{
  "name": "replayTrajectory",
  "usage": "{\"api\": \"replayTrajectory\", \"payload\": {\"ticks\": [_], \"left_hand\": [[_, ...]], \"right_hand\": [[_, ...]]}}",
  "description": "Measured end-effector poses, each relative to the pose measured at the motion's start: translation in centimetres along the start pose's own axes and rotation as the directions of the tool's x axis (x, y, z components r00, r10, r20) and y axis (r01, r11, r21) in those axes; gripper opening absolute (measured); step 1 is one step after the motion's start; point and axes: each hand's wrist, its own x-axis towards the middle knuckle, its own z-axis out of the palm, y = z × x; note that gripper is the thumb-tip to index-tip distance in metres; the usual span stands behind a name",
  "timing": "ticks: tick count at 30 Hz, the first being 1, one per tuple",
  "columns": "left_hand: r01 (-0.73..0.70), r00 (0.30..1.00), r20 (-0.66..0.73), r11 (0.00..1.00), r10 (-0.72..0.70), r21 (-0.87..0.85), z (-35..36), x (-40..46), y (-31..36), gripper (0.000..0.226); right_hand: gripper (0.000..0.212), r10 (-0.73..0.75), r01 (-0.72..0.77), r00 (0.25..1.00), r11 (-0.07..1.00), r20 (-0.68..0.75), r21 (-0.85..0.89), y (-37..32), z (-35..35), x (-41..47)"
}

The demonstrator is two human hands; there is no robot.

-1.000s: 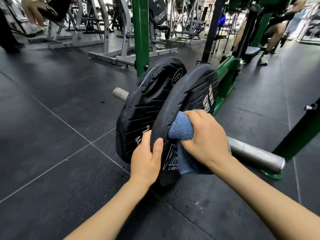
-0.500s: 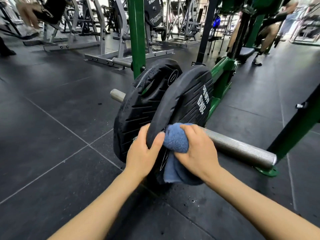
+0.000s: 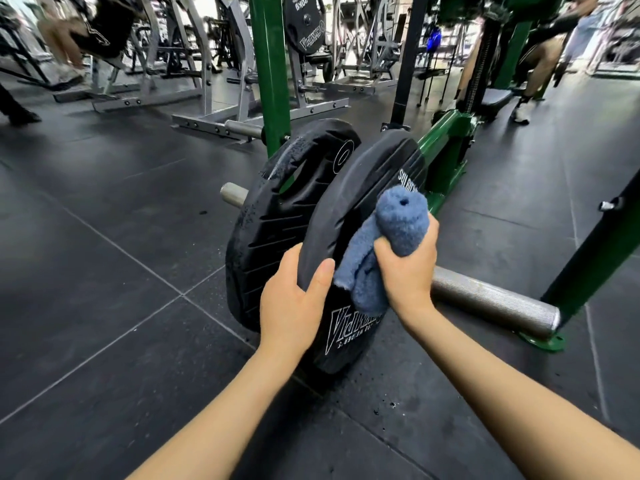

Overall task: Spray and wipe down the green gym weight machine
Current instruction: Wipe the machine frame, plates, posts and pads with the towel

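Note:
Two black weight plates sit on the silver sleeve bar (image 3: 491, 301) of the green machine (image 3: 446, 150). The near plate (image 3: 356, 188) bears white lettering; the far plate (image 3: 273, 223) is beaded with droplets. My left hand (image 3: 294, 303) grips the near plate's lower left rim, thumb across its face. My right hand (image 3: 408, 268) clutches a bunched blue cloth (image 3: 398, 223) against that plate's face near its centre. No spray bottle is in view.
A green upright post (image 3: 270, 71) rises behind the plates and another green leg (image 3: 595, 251) slants at the right. Grey machine frames (image 3: 221, 109) and a hung 20 kg plate (image 3: 304, 26) stand behind. People sit at far left and far right. Droplets dot the black rubber floor (image 3: 104, 271).
My right hand has turned and lifted the blue cloth higher on the near plate's face, bunching it upright. My left hand keeps its grip on the rim.

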Motion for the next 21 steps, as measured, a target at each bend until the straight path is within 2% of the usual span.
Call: {"api": "replayTrajectory", "payload": {"ticks": [3, 5, 7, 10, 13, 15, 18, 21], "left_hand": [[0.018, 1.000, 0.002, 1.000, -0.018, 0.010, -0.1, -1.7, -2.0, 0.039], [0.032, 0.998, 0.054, 0.998, -0.036, 0.060, -0.3, -2.8, -3.1, 0.062], [0.027, 0.993, 0.114, 0.994, -0.038, 0.103, -0.8, -2.9, -3.1, 0.071], [0.057, 0.994, 0.088, 0.998, -0.058, 0.009, -1.1, -0.9, -1.0, 0.078], [0.019, 0.999, 0.047, 0.998, -0.016, -0.061, -0.5, 1.6, 1.8, 0.072], [-0.024, 1.000, 0.012, 0.998, 0.025, -0.054, 0.0, 2.1, 2.5, 0.060], [-0.039, 0.999, -0.014, 0.998, 0.039, -0.058, 0.3, 2.3, 2.0, 0.045], [-0.050, 0.998, -0.053, 0.996, 0.046, -0.079, 0.4, 2.3, 1.8, 0.041]], "right_hand": [[0.063, -0.055, 0.066, 0.990, 0.995, 0.130, -0.081, 1.7, -1.1, -1.5], [0.057, -0.074, 0.102, 0.972, 0.988, 0.225, -0.114, 2.7, -1.7, -2.6], [0.053, -0.071, 0.121, 0.955, 0.979, 0.287, -0.161, 3.2, -2.1, -3.4], [0.053, -0.055, 0.076, 0.975, 0.993, 0.215, -0.091, 1.1, -2.1, -2.0], [0.059, -0.091, 0.090, 0.996, 0.996, 0.008, 0.028, -2.8, -1.0, 1.2], [0.062, -0.119, 0.120, 0.992, 0.992, -0.034, 0.025, -3.9, 0.0, 2.2], [0.062, -0.094, 0.094, 0.996, 0.996, -0.010, 0.010, -2.2, 0.4, 0.6], [0.058, -0.160, 0.169, 0.975, 0.984, 0.154, -0.049, 1.0, -0.9, -2.3]]}}
